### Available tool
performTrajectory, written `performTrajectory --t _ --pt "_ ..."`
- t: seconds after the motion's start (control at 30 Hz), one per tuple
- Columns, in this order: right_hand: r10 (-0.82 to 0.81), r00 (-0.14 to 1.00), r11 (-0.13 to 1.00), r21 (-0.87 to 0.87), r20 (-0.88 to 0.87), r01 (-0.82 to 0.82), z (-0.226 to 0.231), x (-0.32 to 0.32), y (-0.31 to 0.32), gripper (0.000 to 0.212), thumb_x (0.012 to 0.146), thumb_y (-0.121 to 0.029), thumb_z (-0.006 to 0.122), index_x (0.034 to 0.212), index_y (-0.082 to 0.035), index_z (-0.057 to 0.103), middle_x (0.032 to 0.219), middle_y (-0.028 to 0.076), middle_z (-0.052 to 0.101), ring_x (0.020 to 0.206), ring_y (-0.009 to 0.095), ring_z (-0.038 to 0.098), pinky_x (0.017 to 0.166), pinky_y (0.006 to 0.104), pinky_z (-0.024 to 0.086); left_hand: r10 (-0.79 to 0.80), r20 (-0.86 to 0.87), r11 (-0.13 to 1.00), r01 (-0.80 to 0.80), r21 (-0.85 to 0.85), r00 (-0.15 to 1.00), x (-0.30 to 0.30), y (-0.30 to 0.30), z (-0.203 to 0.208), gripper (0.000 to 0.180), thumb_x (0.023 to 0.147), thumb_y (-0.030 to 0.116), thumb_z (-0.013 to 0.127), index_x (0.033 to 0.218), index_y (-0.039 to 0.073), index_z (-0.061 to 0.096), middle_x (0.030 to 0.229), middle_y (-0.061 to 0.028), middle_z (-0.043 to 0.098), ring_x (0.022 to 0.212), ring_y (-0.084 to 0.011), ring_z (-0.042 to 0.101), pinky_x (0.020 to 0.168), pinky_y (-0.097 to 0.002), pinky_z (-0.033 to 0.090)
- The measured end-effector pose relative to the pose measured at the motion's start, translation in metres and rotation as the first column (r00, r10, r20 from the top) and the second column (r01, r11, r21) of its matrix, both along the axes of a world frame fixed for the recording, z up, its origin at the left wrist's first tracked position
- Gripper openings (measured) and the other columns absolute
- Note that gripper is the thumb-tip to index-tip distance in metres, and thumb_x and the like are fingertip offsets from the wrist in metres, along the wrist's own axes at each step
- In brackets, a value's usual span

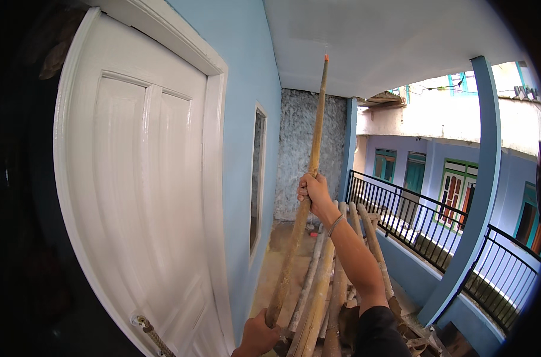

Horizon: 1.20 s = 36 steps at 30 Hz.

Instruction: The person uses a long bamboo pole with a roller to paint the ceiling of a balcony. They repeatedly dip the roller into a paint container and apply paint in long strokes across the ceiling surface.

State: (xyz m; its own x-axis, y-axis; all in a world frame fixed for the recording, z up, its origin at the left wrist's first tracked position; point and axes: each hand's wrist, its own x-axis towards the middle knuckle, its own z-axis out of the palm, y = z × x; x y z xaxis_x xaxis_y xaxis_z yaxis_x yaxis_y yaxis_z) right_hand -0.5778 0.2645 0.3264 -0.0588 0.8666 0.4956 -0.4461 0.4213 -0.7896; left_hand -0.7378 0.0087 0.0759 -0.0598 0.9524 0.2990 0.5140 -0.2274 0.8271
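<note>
A long bamboo pole (318,137) rises at a slant in front of me, its orange tip (326,58) up by the ceiling. Whether the tip touches the ceiling I cannot tell. My right hand (314,189) is closed round the pole's middle, fingers wrapped over it, a bracelet on the wrist. Lower down, my left hand (259,336) grips the pole near its thick end; part of that hand's grip is hidden. Beneath my right forearm lie several bamboo poles (320,282) side by side.
To the left stand a white panelled door (136,154) with a handle (144,324) and a light blue wall (237,65). The white ceiling (377,35) hangs overhead. A blue post (482,178) and black railing (407,202) border the right side. A rough grey wall (303,143) closes the far end.
</note>
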Motion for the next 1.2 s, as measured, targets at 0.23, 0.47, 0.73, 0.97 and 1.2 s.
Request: performTrajectory --t 0.23,0.47,0.73,0.97,1.2 --pt "0.01 0.999 0.986 -0.165 -0.043 -0.017 -0.032 0.025 -0.018 0.012 0.092 -0.004 0.057 0.09 -0.007 0.046 0.071 0.004 0.049 0.053 0.016 0.05 0.047 0.0362 0.048 -0.004 -0.013 0.998 0.004 -0.058 1.0 0.007 -0.041 -0.004 0.029 0.077 0.011 0.068 0.1 -0.007 0.062 0.069 -0.0169 0.065 0.064 -0.0267 0.067 0.065 -0.04 0.053" --pt "0.017 1.0 0.961 -0.275 0.008 -0.014 -0.064 0.045 -0.188 0.017 0.094 -0.006 0.058 0.099 -0.004 0.043 0.077 0.008 0.047 0.055 0.019 0.05 0.048 0.0387 0.048 0.007 0.09 0.984 0.01 -0.179 0.996 0.028 -0.211 -0.039 0.022 0.078 0.008 0.067 0.093 -0.007 0.06 0.066 -0.0131 0.063 0.059 -0.0189 0.064 0.06 -0.0371 0.052" --pt "0.01 0.997 0.976 -0.217 0.073 0.007 -0.112 0.082 -0.425 0.016 0.095 -0.007 0.058 0.095 -0.005 0.042 0.078 0.006 0.048 0.054 0.017 0.049 0.048 0.0378 0.048 0.004 0.157 0.997 0.007 -0.072 0.988 0.07 -0.432 -0.115 0.022 0.085 0.009 0.068 0.104 -0.001 0.063 0.078 -0.0234 0.065 0.074 -0.0427 0.065 0.065 -0.0459 0.05" --pt "0.009 0.999 0.995 -0.095 0.044 -0.005 -0.064 0.085 -0.467 0.012 0.091 -0.003 0.055 0.089 -0.002 0.043 0.073 0.006 0.048 0.051 0.015 0.05 0.043 0.035 0.046 -0.007 0.129 1.0 0.006 0.002 0.992 0.09 -0.477 -0.08 0.027 0.081 0.01 0.067 0.104 -0.004 0.064 0.078 -0.0196 0.068 0.071 -0.0342 0.068 0.067 -0.0411 0.052" --pt "0.002 0.999 1.0 0.021 0.033 -0.003 0.017 0.075 -0.39 0.013 0.091 -0.003 0.056 0.092 -0.002 0.043 0.074 0.005 0.047 0.051 0.013 0.048 0.043 0.0318 0.046 -0.063 0.186 0.997 0.051 0.065 0.981 0.092 -0.391 -0.005 0.031 0.079 0.007 0.064 0.107 -0.006 0.063 0.081 -0.0201 0.07 0.074 -0.0301 0.07 0.073 -0.0386 0.054"
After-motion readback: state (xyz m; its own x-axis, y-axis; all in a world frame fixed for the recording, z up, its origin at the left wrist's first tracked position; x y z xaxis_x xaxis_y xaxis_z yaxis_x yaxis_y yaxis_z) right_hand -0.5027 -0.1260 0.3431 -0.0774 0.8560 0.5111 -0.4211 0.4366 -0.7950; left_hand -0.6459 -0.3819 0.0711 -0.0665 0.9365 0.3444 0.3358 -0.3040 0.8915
